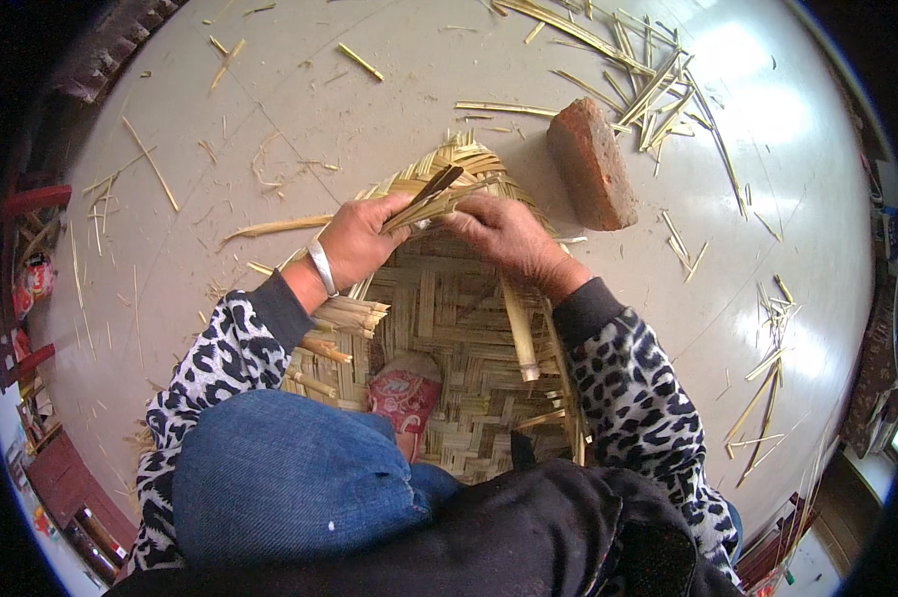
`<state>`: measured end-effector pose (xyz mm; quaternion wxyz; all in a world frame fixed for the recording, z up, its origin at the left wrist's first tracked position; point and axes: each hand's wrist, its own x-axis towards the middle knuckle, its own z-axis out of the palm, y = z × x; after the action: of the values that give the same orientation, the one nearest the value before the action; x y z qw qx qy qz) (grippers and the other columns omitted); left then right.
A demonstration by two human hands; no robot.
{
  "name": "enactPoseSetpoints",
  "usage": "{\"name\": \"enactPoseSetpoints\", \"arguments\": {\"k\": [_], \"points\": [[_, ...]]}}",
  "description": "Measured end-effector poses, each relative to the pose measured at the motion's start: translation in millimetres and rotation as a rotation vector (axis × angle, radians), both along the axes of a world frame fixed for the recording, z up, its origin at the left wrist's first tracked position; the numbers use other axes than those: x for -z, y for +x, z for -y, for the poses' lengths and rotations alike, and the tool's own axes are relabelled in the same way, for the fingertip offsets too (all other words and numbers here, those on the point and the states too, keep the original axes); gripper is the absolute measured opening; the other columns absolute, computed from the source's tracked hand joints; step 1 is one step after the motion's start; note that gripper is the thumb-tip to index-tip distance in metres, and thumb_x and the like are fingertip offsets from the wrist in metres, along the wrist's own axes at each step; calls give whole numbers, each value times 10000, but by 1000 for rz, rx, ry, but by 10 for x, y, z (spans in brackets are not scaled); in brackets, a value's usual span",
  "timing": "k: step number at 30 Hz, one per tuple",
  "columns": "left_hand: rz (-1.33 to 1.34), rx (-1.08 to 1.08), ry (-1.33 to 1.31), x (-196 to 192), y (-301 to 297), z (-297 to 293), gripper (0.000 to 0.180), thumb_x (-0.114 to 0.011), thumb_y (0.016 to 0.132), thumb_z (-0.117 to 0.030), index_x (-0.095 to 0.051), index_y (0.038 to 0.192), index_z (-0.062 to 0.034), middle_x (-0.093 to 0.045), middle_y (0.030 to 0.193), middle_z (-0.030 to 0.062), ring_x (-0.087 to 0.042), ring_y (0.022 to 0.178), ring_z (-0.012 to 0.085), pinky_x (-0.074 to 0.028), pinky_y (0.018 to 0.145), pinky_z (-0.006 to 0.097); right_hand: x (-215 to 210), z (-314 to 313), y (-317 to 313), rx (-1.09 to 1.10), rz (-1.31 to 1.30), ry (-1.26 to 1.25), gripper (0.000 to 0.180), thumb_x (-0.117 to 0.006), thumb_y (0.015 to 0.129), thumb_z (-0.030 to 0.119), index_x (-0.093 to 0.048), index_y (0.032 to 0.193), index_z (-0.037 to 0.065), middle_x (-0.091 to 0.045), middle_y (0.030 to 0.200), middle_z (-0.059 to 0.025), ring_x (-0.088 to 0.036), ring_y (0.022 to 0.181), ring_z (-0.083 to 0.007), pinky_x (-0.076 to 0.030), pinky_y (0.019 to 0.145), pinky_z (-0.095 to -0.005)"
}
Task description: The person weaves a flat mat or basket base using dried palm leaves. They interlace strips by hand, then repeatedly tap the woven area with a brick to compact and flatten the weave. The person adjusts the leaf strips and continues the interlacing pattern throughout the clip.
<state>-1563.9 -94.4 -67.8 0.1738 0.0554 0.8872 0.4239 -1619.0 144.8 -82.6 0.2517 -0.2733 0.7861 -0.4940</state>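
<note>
A woven mat-like piece of flat straw-coloured strips (439, 298) lies before me, its far end bent up into a rounded rim. At that rim my left hand (357, 244), with a pale bracelet on its wrist, is closed round a small bunch of strips (424, 207), one of them dark. My right hand (503, 234) pinches the same strips a little to the right, its fingertips partly hidden. Loose strip ends (349, 316) stick out below my left wrist. A wider split strip (520, 333) hangs below my right hand. My foot in a red patterned shoe (406, 393) rests on the weave.
A reddish brick (593, 164) stands on the pale floor just right of the woven rim. Beyond it lies a heap of cut strips (658, 90). More scraps (767, 388) are scattered at the right, and red wooden furniture (36, 199) lines the left edge.
</note>
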Motion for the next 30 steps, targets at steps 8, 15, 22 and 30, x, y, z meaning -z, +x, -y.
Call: {"name": "enactPoseSetpoints", "arguments": {"k": [8,15,22,30], "points": [[80,-11,78,94,-26,42,400,-683,901,-53,-661,1300,-68,-729,1135,182,-720,1015,347,-560,886,366,130,-54,404,-84,-429,246,526,-644,977,318,-565,1369,-24,-537,1466,-220,-447,1419,-390,-320,1212,-489],[-112,167,-170,107,125,-175,569,-632,802,70,-628,1345,-97,-703,1258,167,-668,1167,377,-543,997,419,372,15,545,-41,-565,287,499,-674,904,292,-617,1336,49,-573,1416,-190,-478,1394,-374,-334,1204,-510],[-318,174,-206,230,250,-278,612,-607,771,95,-614,1354,-90,-680,1308,173,-639,1232,368,-519,1045,445,513,79,699,147,-583,129,544,-705,845,230,-611,1345,37,-567,1438,-211,-475,1409,-385,-357,1197,-521],[-359,111,-142,236,272,-236,629,-608,745,89,-626,1353,-69,-669,1337,174,-621,1272,363,-495,1076,438,514,80,777,36,-596,295,532,-610,899,203,-568,1402,34,-514,1498,-215,-426,1453,-371,-323,1226,-495]]}}
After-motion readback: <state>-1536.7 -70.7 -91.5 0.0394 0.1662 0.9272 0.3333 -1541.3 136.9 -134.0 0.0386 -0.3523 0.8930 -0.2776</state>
